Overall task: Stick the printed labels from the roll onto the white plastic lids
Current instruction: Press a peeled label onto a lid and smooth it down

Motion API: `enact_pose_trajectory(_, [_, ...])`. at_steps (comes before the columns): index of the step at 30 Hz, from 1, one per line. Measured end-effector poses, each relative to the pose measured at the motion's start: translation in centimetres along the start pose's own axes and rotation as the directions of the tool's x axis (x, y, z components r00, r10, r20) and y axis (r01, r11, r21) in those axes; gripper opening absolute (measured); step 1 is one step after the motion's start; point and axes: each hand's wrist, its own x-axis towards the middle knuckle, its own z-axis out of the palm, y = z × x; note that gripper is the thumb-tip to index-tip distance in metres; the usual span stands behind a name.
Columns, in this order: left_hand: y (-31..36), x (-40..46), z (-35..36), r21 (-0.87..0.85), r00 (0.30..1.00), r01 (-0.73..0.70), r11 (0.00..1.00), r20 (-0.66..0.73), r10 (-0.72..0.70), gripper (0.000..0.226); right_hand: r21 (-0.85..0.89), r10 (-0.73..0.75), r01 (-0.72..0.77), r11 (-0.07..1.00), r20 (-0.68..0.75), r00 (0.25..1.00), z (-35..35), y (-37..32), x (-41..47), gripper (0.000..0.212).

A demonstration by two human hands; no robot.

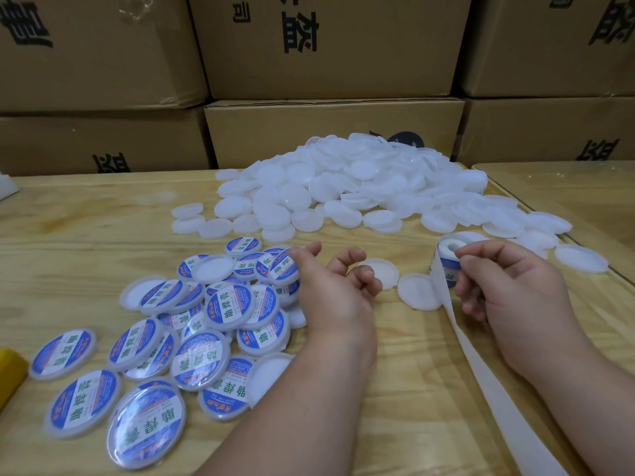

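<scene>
A big heap of plain white plastic lids (347, 187) covers the far middle of the wooden table (86, 242). Lids with blue printed labels (192, 324) lie in a loose pile at the near left. My left hand (336, 290) hovers at that pile's right edge, fingers loosely curled, holding nothing; a labelled lid (283, 266) sits right by its thumb. My right hand (505, 286) pinches at the label roll (450, 259), whose white backing strip (481, 365) trails toward the near right edge. Two bare lids (417, 290) lie between my hands.
Stacked cardboard boxes (330, 128) with black print wall off the back of the table. A second table (563, 187) adjoins on the right. A yellow object (10, 372) pokes in at the left edge, and a white thing (7, 187) sits at the far left.
</scene>
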Motion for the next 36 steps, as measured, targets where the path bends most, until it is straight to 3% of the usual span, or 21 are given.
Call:
enact_pose_trajectory(5, [-0.1,-0.3,0.1,0.002,1.000,-0.004,1.000,0.016,0.004,0.021,-0.175,-0.077,0.071,0.982,-0.026,0.997,0.0,0.0,-0.2,0.026])
enact_pose_trajectory(9, [-0.2,0.0,0.0,0.026,0.999,-0.015,1.000,0.036,0.014,0.039,-0.262,-0.080,0.073,0.962,-0.014,0.997,0.1,0.0,-0.2,0.023])
enact_pose_trajectory(12, [-0.5,-0.1,0.0,0.115,0.993,-0.078,0.990,0.095,0.067,0.034,-0.301,-0.053,0.053,0.952,0.009,0.999,0.3,0.0,-0.3,0.018])
enact_pose_trajectory(14, [-0.9,-0.6,0.1,0.260,0.972,-0.180,0.949,0.196,0.131,0.029,-0.320,-0.048,0.054,0.946,0.026,0.999,0.3,-0.1,-0.3,0.017])
enact_pose_trajectory(17, [-1.8,-1.6,-0.3,0.555,0.891,-0.428,0.713,0.389,0.232,0.030,-0.345,-0.061,0.077,0.935,0.057,0.996,0.3,0.0,-0.4,0.016])
enact_pose_trajectory(18, [-2.0,-1.9,-0.3,0.633,0.853,-0.513,0.580,0.455,0.257,0.033,-0.348,-0.065,0.083,0.934,0.062,0.996,0.3,0.0,-0.3,0.016])
enact_pose_trajectory(21, [-2.4,-2.1,-0.6,0.758,0.746,-0.652,0.016,0.637,0.194,0.058,-0.347,-0.066,0.085,0.934,0.067,0.996,0.2,0.1,-0.2,0.017])
enact_pose_trajectory(23, [-2.4,-2.1,-0.8,0.785,0.786,-0.596,-0.169,0.613,0.074,0.074,-0.341,-0.060,0.079,0.937,0.067,0.996,0.2,0.1,-0.2,0.018])
enact_pose_trajectory(28, [-2.4,-1.7,-1.0,0.826,0.847,-0.526,-0.202,0.532,-0.029,0.093,-0.313,-0.036,0.053,0.948,0.060,0.998,0.1,0.2,-0.3,0.028])
enact_pose_trajectory(36, [-2.4,-1.9,-1.1,0.836,0.846,-0.504,-0.219,0.528,0.069,0.059,-0.297,-0.039,0.055,0.953,0.059,0.997,0.2,0.2,-0.2,0.030])
